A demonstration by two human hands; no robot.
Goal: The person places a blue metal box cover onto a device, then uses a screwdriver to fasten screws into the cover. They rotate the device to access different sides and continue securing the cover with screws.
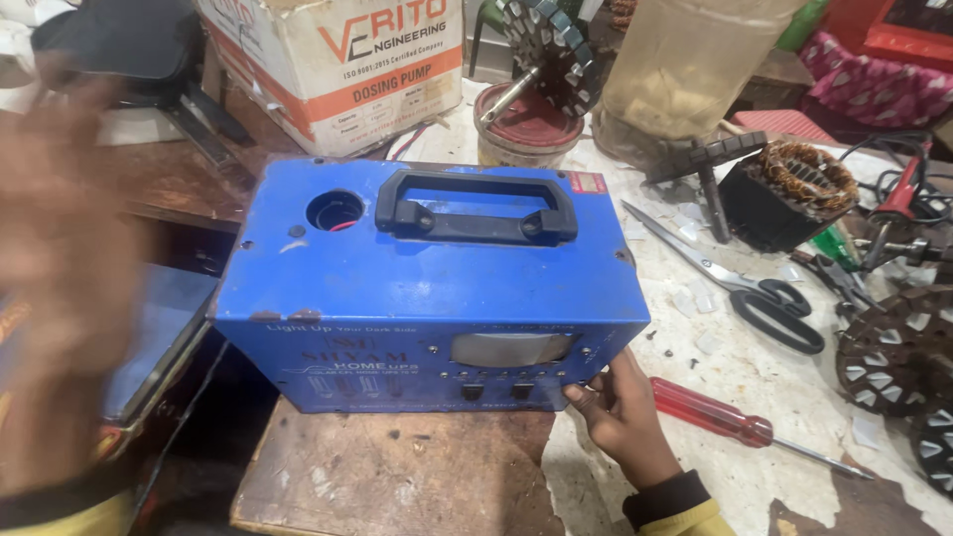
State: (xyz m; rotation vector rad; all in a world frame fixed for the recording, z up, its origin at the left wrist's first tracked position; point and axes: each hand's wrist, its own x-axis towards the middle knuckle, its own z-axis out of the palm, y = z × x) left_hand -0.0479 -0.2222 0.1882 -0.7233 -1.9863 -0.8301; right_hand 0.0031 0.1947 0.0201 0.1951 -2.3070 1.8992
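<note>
- The right hand (623,417) touches the lower right corner of the front of the blue metal box (427,288); its fingers (586,395) are bent and lie close together against the panel, and they grip nothing.
- The box stands on a wooden board (397,476), and its black handle (476,206) is on top, above the fingers.
- The left hand (55,288) is raised beside the left end of the box; it is blurred, so its fingers cannot be told.
- A red screwdriver (730,422) lies just right of the right fingers; black scissors (740,288) lie farther behind it.
</note>
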